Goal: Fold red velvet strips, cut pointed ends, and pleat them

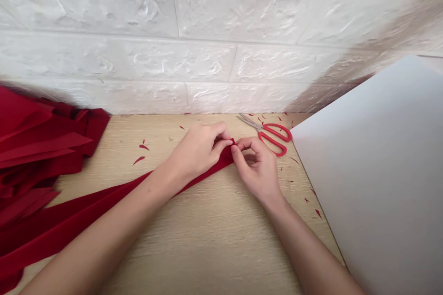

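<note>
A long strip of dark red fabric [100,205] runs from the lower left across the wooden table to its narrow end between my hands. My left hand [207,147] pinches the strip close to its tip, thumb against forefinger. From the other side, my right hand [256,166] pinches the same end with thumb and forefinger, its other fingers curled. Just behind my right hand lies a pair of scissors [275,137] with red handles, its blades slightly apart and pointing to the back left. My left forearm covers part of the strip.
A heap of red fabric [41,143] fills the left side of the table [214,249]. Small red scraps [139,160] are scattered about. A white panel [377,161] stands along the right edge, and a white brick-patterned wall [207,60] rises behind.
</note>
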`<state>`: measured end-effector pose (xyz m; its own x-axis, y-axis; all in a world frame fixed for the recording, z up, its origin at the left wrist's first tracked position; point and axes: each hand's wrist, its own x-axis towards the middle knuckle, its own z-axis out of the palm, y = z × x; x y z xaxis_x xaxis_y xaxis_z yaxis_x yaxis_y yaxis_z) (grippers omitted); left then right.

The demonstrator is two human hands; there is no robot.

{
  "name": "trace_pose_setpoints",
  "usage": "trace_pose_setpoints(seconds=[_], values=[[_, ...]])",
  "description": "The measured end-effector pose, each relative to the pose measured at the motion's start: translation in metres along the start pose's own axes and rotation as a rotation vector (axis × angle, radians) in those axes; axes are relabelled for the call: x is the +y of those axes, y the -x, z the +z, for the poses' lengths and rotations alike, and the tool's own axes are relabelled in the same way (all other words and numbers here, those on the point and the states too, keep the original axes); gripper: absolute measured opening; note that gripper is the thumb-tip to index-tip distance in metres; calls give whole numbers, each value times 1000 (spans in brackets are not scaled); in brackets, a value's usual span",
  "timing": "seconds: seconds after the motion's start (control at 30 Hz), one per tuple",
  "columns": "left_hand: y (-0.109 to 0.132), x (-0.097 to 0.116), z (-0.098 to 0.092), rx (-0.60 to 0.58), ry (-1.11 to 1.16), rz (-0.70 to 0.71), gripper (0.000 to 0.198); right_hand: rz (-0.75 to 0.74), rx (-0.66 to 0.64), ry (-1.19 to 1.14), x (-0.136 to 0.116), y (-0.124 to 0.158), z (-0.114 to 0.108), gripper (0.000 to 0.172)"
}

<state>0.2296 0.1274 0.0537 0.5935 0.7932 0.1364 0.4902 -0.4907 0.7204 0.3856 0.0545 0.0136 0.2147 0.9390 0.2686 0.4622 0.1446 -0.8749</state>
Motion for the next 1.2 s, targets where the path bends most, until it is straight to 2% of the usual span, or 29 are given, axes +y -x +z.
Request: trace_pose_setpoints(seconds=[0.27, 0.57, 0.73, 0.97, 1.2], values=[[-2, 0, -2, -72, 364, -179, 9, 20, -17, -80, 1, 1, 1, 13], [-5, -5, -19, -188, 427, -215, 14, 44, -53, -277, 9, -1, 1, 11], [-5, -9, -27, -241, 413, -208, 17, 34, -64, -305, 11, -3, 1, 14], [-4, -7, -26, -228, 353, -219, 22, 22, -75, -269, 11, -2, 1, 14], [-5, -8, -19, -126, 346, -158, 15, 15, -93, -208, 8, 0, 0, 14]])
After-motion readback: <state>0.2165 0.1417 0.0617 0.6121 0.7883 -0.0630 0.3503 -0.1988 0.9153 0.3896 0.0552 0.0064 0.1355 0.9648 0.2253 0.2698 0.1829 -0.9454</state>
